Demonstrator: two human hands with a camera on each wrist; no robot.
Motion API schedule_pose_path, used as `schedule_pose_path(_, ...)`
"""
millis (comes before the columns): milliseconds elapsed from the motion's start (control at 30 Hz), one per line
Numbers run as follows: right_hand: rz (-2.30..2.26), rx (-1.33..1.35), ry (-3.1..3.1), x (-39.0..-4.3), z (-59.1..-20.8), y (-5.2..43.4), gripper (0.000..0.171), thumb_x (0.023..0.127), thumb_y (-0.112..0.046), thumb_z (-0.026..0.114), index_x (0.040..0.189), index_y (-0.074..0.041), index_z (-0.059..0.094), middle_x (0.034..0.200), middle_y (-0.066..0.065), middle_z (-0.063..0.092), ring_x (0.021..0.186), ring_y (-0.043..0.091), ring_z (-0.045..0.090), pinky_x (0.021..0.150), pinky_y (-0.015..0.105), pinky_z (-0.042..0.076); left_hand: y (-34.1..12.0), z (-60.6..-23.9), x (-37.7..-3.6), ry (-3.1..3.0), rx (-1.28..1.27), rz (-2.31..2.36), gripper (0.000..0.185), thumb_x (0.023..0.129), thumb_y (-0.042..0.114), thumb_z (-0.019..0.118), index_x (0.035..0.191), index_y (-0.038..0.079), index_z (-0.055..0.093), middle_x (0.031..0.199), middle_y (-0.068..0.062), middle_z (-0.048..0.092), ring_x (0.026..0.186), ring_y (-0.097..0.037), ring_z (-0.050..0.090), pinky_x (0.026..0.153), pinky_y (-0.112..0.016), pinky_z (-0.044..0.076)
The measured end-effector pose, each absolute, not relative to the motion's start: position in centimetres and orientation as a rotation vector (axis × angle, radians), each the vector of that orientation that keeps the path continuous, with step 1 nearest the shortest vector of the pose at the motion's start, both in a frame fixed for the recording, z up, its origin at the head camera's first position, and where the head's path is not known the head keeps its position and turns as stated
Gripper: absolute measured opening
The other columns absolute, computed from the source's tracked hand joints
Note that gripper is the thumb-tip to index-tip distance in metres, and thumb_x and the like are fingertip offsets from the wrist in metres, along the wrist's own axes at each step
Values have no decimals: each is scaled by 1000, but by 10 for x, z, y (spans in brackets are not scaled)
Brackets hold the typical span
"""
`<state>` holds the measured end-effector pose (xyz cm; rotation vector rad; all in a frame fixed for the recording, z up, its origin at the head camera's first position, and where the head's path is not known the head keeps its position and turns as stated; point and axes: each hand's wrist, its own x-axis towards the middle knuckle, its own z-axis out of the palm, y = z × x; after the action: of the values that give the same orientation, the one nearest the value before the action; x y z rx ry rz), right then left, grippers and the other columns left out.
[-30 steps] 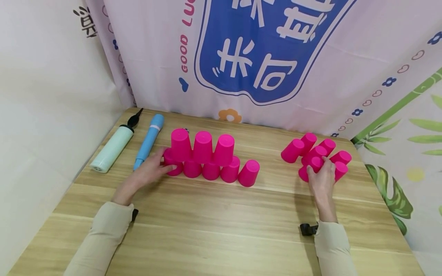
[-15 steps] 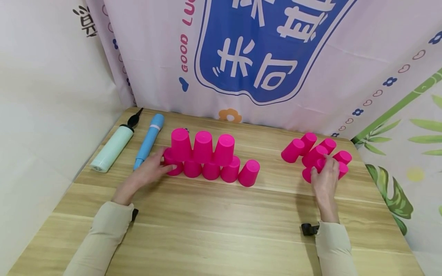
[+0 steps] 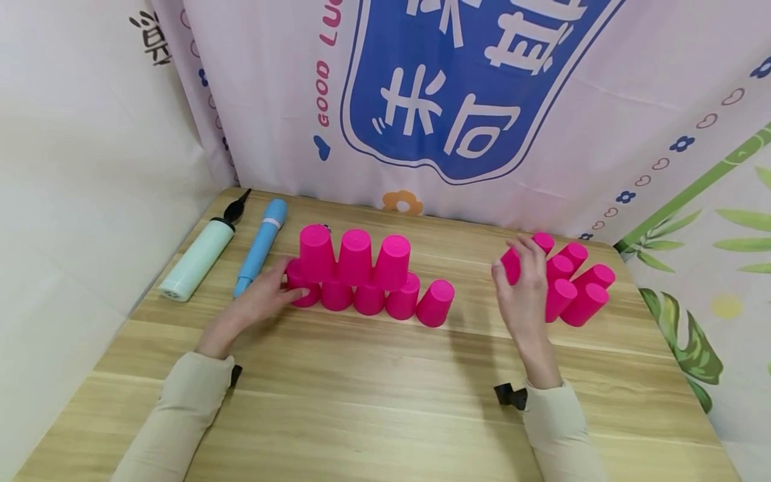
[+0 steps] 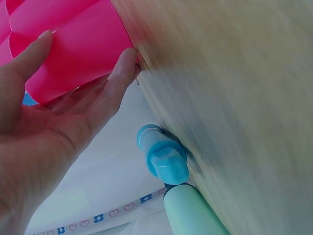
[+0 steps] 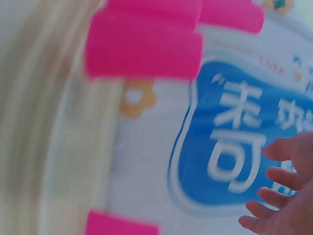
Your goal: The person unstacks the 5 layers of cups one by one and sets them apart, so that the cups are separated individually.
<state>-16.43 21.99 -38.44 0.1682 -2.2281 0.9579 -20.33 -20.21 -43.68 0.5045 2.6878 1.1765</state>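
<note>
Several pink cups stand upside down in a bottom row, among them the right-end cup [image 3: 436,303]. Three more, including the middle upper cup [image 3: 355,258], rest on top. My left hand [image 3: 263,293] holds the leftmost bottom cup [image 4: 80,51], thumb on one side and fingers on the other. To the right is a loose group of upside-down cups, with a near cup [image 3: 584,304] at its front. My right hand [image 3: 526,294] is beside the group's leftmost cup [image 3: 510,266], partly hiding it. In the right wrist view its fingers [image 5: 281,177] are spread, holding nothing.
A blue tube-like pump [image 3: 260,248] and a mint-green hand pump [image 3: 199,260] with a black nozzle lie at the table's left. Behind the wooden table [image 3: 385,395] hangs a printed curtain [image 3: 271,147]; a white wall sheet [image 3: 90,201] borders the left.
My right hand shifted a front cup of the right group slightly rightward, let it go, and moved left to the group's leftmost cup. My left hand stays at the stacked cups.
</note>
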Motion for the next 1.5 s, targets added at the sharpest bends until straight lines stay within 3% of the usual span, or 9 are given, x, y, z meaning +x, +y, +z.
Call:
schedule_pose_path(67,1007,262,-2202,-164,-377,204,38,89,-4,65,126,2,57,137,15,48,129,27,43,105,44,40,-202,-437,-203,2688,509,1181,56,96,18,61,138,-3,32,129,-25,53,117,-38,54,97,-50,47)
schedule_pose_path(333,1214,598,-2314,-163,-348,142,52,89,-16,70,135,-4,50,138,11,49,128,22,44,105,48,40,-202,-438,-205,2693,516,1191,55,96,16,61,138,-4,32,130,-25,52,117,-38,54,97,-50,48)
schedule_pose_path(533,1196,577,-2572,-170,-351,114,69,85,-31,75,143,-9,42,140,9,46,128,23,43,103,48,42,-200,-438,-204,2679,502,1184,56,95,18,62,137,-3,32,130,-25,53,117,-39,54,97,-51,47)
schedule_pose_path(867,1141,552,-2604,-177,-364,104,60,85,-20,75,136,-5,48,123,10,53,110,21,54,91,37,52,-201,-437,-205,2697,529,1180,55,95,15,62,137,-4,32,127,-25,54,115,-38,55,95,-50,49)
schedule_pose_path(1333,1126,499,-2546,-178,-370,97,56,83,-16,77,132,-7,51,118,9,55,103,20,55,79,34,55,-202,-437,-204,2688,525,1201,54,95,13,62,135,-5,32,127,-26,53,116,-39,54,96,-50,48)
schedule_pose_path(1500,1179,500,-2474,-170,-370,104,57,84,-16,76,134,-6,50,120,9,55,102,20,55,80,33,55,-201,-437,-204,2699,537,1196,54,95,14,62,135,-6,33,127,-27,53,115,-39,55,96,-50,49)
